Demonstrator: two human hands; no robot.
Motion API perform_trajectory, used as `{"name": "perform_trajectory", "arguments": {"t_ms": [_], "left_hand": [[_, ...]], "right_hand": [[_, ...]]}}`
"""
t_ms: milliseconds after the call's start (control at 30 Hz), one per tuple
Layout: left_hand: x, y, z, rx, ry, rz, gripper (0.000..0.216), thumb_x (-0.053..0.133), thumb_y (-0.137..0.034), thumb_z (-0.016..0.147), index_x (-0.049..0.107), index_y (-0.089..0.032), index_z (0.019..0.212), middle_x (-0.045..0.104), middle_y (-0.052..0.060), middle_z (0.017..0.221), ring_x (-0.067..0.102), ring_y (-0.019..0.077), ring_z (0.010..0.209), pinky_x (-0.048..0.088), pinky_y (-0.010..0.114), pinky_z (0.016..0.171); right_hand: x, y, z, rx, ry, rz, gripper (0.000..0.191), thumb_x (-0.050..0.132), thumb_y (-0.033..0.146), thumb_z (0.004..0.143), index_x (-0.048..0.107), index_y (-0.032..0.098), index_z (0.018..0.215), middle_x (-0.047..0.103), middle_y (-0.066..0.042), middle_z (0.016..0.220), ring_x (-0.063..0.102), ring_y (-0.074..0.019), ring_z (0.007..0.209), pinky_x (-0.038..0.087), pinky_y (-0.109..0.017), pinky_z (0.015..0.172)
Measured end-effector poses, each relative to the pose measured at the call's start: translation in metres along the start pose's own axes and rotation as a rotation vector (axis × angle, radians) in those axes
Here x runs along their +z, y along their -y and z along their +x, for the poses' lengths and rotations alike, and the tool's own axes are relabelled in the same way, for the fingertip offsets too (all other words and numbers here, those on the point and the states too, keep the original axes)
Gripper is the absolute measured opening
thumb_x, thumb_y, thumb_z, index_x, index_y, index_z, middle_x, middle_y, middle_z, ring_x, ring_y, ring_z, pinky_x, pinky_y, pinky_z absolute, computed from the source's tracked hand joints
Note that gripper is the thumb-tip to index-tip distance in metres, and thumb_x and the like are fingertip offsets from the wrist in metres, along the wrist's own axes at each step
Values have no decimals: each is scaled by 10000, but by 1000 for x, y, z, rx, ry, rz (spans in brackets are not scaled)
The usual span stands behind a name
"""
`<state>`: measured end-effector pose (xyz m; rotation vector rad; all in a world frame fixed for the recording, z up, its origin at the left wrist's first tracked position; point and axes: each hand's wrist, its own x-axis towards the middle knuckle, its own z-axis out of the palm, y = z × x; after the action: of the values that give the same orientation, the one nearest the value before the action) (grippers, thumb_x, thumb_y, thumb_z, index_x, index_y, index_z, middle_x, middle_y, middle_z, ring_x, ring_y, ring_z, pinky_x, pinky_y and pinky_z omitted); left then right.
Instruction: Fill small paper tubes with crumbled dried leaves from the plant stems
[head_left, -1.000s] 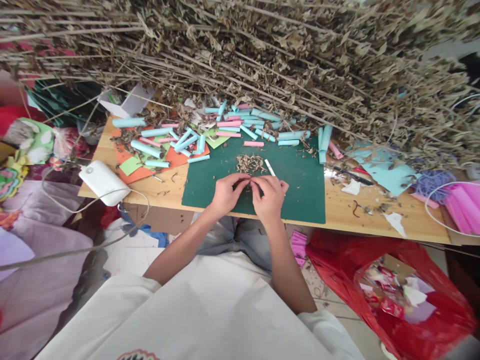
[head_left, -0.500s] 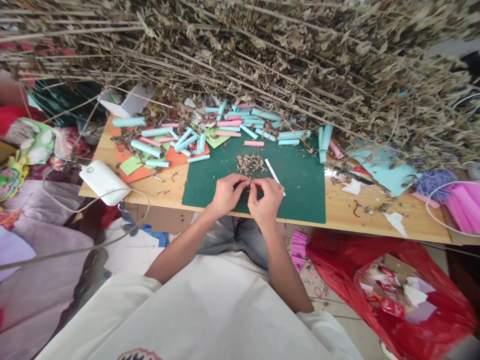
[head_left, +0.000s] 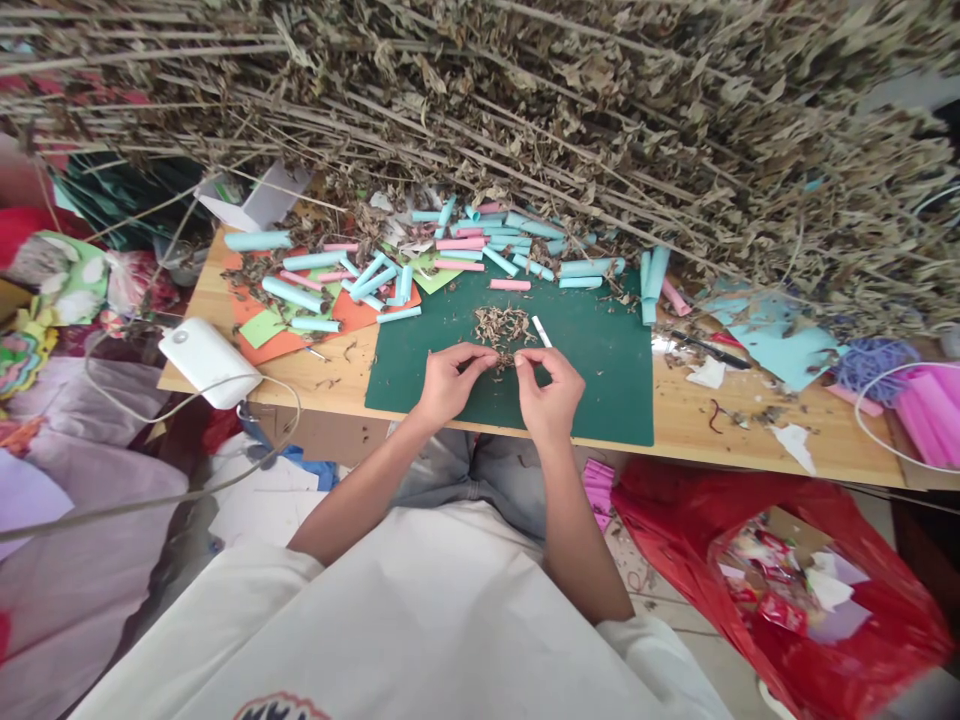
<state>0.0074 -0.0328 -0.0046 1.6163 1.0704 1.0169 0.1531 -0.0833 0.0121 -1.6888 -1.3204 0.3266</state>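
Both hands are low over the green cutting mat [head_left: 607, 390], near its front edge. My left hand [head_left: 452, 384] is closed, thumb and forefinger pinched at a few dark crumbs of dried leaf. A short gap to the right, my right hand [head_left: 551, 392] makes a similar pinch on dried leaf bits. Leaf crumbs lie between the two sets of fingertips. Just beyond them is a small pile of dried leaves [head_left: 501, 324]. A thin white paper stick [head_left: 541, 332] lies by the pile, its lower part hidden behind my right hand.
Blue paper rolls [head_left: 592, 268] and pink paper rolls [head_left: 510, 285] lie along the mat's far side. A large heap of dried stalks [head_left: 525, 120] overhangs the back. A white power bank [head_left: 208, 362] is at left, a black pen [head_left: 709, 350] right, and a red bag [head_left: 675, 510] hangs below.
My hands were meeting at the fingertips and have moved apart, the right one going rightward and covering more of the white stick. The pile looks the same.
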Motion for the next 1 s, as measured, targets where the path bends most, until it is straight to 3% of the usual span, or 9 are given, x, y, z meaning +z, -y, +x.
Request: {"name": "perform_trajectory", "arguments": {"t_ms": [200,400,567,800,1000], "left_hand": [[3,-1,1,79,-24,24,197,611,-313,913,768,-214,980,757,58,964,698,174,898,553,310,842],[6,1,-1,-9,-20,1,210,648,-326,883,754,-198,1010,759,58,988,711,177,874,570,298,814],[7,3,-3,-34,-12,-6,188,653,-331,875,741,-178,941,753,40,906,702,151,787,563,259,752],[5,-4,-1,72,30,129,154,588,-267,914,718,-185,906,736,32,888,673,145,805,532,264,796],[4,-4,0,121,99,207,168,523,-234,938,678,-178,904,707,43,891,644,154,836,506,273,798]], "right_hand": [[-1,-13,-1,-1,16,-199,129,617,226,853,735,226,904,754,-41,913,673,-202,884,405,-361,849],[-1,-12,-4,-45,16,-244,223,541,181,880,727,230,994,754,-42,970,665,-194,901,371,-357,861],[-6,-2,-3,-149,58,-252,207,617,300,883,708,249,1063,724,-38,993,644,-193,961,352,-357,886],[-2,-4,-4,-264,98,-347,138,570,286,934,703,250,937,719,-16,923,631,-172,893,306,-382,875],[2,3,-8,-214,71,-319,124,559,220,903,681,213,882,705,-37,887,620,-197,889,346,-391,849]]}}
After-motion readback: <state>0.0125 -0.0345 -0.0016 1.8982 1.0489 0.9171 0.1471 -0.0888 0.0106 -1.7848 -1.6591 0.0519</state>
